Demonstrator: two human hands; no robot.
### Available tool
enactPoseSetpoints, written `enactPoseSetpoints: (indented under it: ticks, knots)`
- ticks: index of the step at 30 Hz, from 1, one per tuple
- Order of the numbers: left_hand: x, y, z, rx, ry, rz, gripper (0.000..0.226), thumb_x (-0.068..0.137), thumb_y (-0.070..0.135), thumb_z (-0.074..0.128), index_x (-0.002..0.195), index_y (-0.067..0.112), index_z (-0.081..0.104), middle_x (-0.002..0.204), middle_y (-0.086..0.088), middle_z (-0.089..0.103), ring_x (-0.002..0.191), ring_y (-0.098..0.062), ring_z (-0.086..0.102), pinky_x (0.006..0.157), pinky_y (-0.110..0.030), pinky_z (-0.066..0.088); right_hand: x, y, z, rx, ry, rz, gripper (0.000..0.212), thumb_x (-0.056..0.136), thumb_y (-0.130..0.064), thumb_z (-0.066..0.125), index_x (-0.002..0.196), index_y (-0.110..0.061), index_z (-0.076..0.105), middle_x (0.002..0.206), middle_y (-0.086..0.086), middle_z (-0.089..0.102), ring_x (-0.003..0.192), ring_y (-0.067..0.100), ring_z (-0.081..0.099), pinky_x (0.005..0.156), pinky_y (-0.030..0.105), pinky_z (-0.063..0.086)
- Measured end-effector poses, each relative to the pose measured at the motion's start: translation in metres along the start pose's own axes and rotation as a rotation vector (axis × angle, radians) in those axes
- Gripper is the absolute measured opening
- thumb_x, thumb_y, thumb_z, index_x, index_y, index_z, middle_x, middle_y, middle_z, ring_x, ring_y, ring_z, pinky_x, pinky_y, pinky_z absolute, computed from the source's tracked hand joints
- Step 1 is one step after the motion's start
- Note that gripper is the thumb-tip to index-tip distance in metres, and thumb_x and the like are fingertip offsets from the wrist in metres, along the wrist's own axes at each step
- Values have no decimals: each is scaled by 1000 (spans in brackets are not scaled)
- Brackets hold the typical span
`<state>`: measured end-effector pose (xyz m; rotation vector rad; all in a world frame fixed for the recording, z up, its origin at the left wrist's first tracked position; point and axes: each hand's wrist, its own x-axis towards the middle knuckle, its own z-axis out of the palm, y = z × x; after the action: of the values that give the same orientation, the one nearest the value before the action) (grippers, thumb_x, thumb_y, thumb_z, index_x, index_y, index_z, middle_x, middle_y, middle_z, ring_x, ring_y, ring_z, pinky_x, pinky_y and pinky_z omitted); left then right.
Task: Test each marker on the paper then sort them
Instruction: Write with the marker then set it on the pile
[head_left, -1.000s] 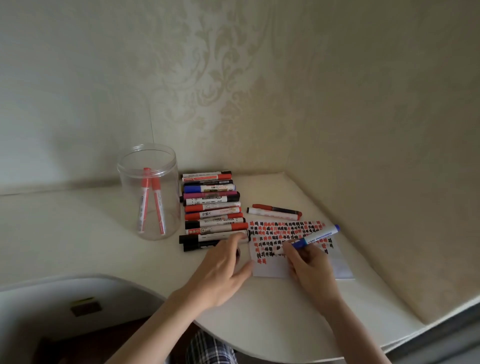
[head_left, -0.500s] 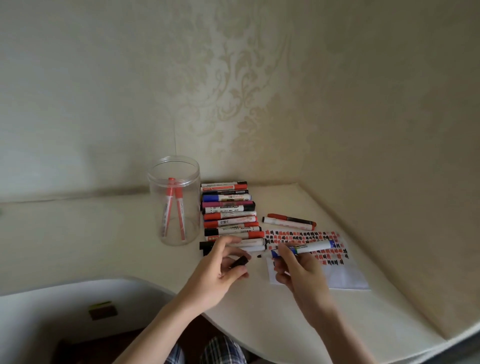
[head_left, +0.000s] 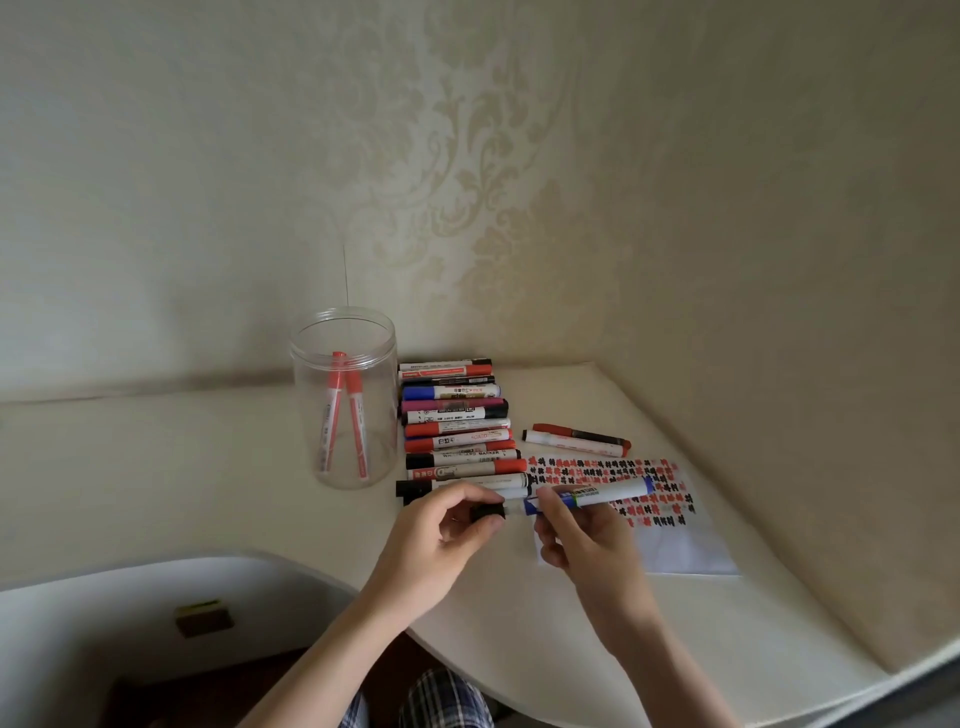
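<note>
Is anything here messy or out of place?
Nothing spilled or broken. Two markers lie askew beside the paper, apart from the neat row of markers. Two red markers lean in the clear jar.

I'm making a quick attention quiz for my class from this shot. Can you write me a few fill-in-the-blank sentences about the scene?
1. The clear jar holds ____ red markers.
2. The right hand holds a white marker with a ____ end.
3. The left hand pinches a ____ cap.
4. The paper carries test marks in black and ____.

Missing words: two; blue; black; red
</note>
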<state>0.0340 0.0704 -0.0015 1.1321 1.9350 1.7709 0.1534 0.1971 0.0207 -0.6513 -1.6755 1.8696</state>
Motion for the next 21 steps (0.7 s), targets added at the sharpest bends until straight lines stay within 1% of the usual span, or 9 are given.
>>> enactPoseSetpoints:
  ticks: [3,6,10,16,18,21]
  knots:
    - [0,0,1,-4,7,6,18,85,9,73,101,18,72,99,12,72,96,-7,68,84,-18,52,-1,3,2,-17,-16,-6,21,92,-20,66,91,1,67,64,5,59,58,14,48,53,23,41]
    - [0,-1,3,-8,18,18,18,84,10,74,101,17,72,100,11,72,98,-9,68,85,-19,53,-3,6,6,24,9,-2,23,89,-18,68,90,5,68,65,8,62,59,16,52,57,25,45]
    - [-1,-3,4,-20,50,35,19,82,9,75,99,16,73,100,9,73,98,-9,69,85,-20,54,-3,5,8,71,12,25,19,88,-18,70,87,1,70,66,8,62,60,16,53,60,25,48]
    - [2,-2,4,32,88,103,18,80,8,77,97,13,73,100,6,73,98,-9,69,83,-22,56,-1,6,14,151,3,61,23,87,-18,69,96,4,68,68,7,60,63,15,51,64,27,46]
    - [3,-1,3,58,73,111,18,80,9,77,98,12,73,100,5,72,97,-9,69,82,-20,55,0,6,14,182,-6,93,26,86,-21,69,97,3,67,68,6,59,63,15,51,66,28,46]
    - [7,1,2,55,35,63,19,83,10,76,101,13,74,101,7,73,98,-6,68,83,-18,54,0,2,9,171,-56,151,34,78,-31,71,96,-3,66,70,5,57,64,14,52,66,27,48]
